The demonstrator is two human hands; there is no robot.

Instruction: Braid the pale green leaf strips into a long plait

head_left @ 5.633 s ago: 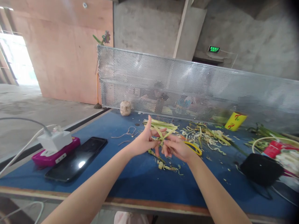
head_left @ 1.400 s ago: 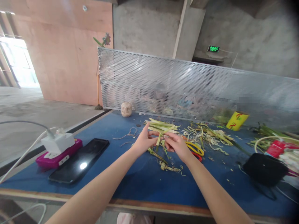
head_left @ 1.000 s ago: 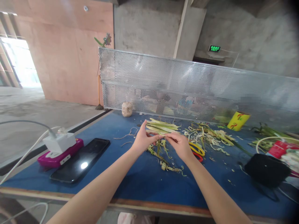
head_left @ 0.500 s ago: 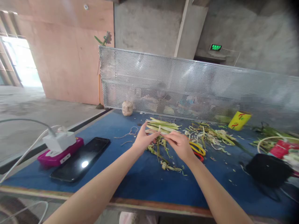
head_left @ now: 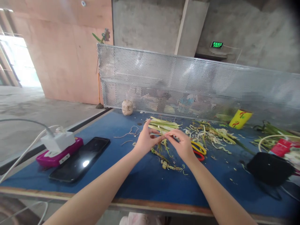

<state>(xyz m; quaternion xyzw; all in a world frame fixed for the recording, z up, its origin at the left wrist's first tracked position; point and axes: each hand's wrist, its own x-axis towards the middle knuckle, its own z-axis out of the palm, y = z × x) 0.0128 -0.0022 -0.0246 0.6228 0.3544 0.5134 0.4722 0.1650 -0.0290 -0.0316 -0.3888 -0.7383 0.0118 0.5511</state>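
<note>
My left hand [head_left: 145,139] and my right hand [head_left: 180,143] meet over the table, thumbs and fingertips pinched together around a pale green plant stalk. Fingers cover most of that stalk. Just beyond them lies a bundle of similar pale green stalks [head_left: 165,122]. Below the hands are curled, knotted plant strips [head_left: 167,165] on the blue tabletop. Close to my right wrist rests a pair of scissors with yellow and red handles [head_left: 199,151]; the blades are hidden.
Shredded peelings [head_left: 211,132] spread to the right, near a yellow roll [head_left: 240,118]. A black pouch-like object [head_left: 269,168] sits at the right. On the left are a phone [head_left: 81,159] and a purple power strip [head_left: 58,154] with cables. A perforated metal screen [head_left: 140,75] borders the back.
Both hands stay close together, and the fingertips have shifted slightly on the stalk. An upright pale piece between them shows less now. The view has tilted a little.
</note>
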